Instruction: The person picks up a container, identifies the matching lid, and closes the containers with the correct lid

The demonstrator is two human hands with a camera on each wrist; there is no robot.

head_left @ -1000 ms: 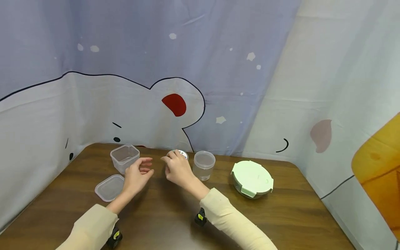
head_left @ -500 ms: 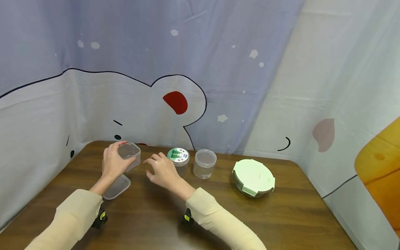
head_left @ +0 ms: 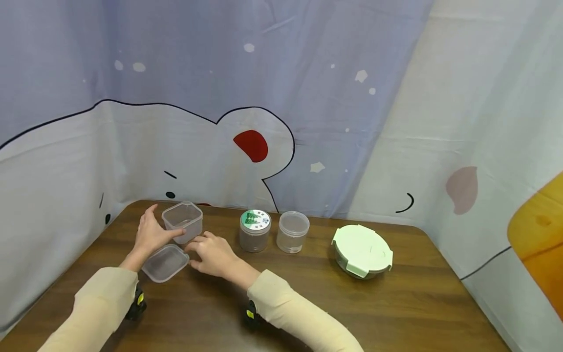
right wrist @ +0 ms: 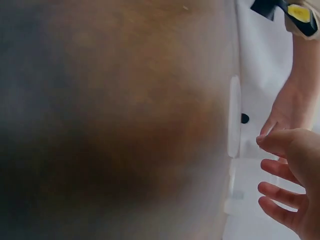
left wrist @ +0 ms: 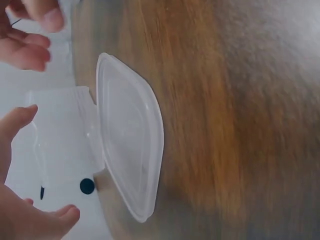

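Note:
A clear rectangular container (head_left: 193, 229) stands uncovered at the back left of the table. My left hand (head_left: 150, 234) is at its left side, thumb and fingers spread apart; the left wrist view shows no clear grip on the container (left wrist: 65, 140). In front of it lies a flat translucent lid (head_left: 165, 264). Just right of that lid hovers my right hand (head_left: 215, 254), fingers loosely bent. In the right wrist view nothing is held by the right hand (right wrist: 295, 185), and the lid (right wrist: 234, 115) appears edge-on beyond it.
Right of the container stand a round clear jar (head_left: 254, 240) with a green-and-white printed top and an uncovered clear jar (head_left: 292, 239). Farther right sits a round bowl with a pale green lid (head_left: 362, 249). A printed curtain (head_left: 334, 122) hangs behind the wooden table (head_left: 396, 313).
My left hand has moved left to the rectangular container's side. From the printed-top jar my right hand has come left and nearer, beside the flat lid. That jar's top is now uncovered to view.

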